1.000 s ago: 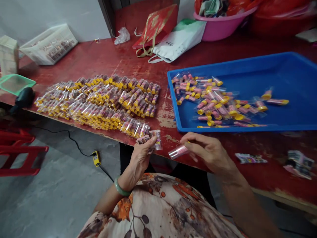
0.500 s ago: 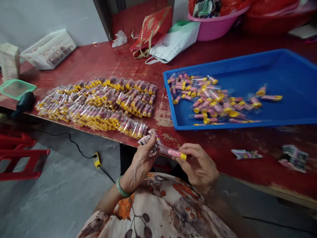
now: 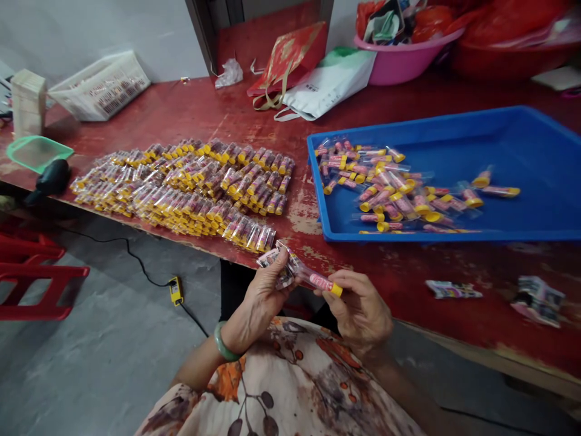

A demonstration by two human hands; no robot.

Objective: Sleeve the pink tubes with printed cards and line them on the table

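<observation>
My left hand [image 3: 267,281] is closed on a few printed plastic wrappers [image 3: 278,266], pinched under the thumb. A clear tube with a yellow cap and pink label [image 3: 321,281] reaches from the wrappers toward the right; its far end is at the wrappers, and I cannot tell if it is inside one. Fingers of my right hand [image 3: 361,306] pinch this tube near its yellow cap. Beyond my left hand lie stacked rows of similar capped tubes [image 3: 190,188]. Loose tubes [image 3: 390,188] lie jumbled in the blue tray [image 3: 512,145] to the right.
Two printed wrapper pieces [image 3: 454,289] [image 3: 539,301] lie on the red table [image 3: 299,248] at right. Behind are paper bags [image 3: 327,85], a pink basin [image 3: 399,63] and a white basket [image 3: 102,88]. A black tool [image 3: 51,180] and green scoop [image 3: 39,152] sit at left.
The view has shifted slightly. Both hands still hold the wrappers and the tube close together; the tube now slopes more steeply down toward its cap.
</observation>
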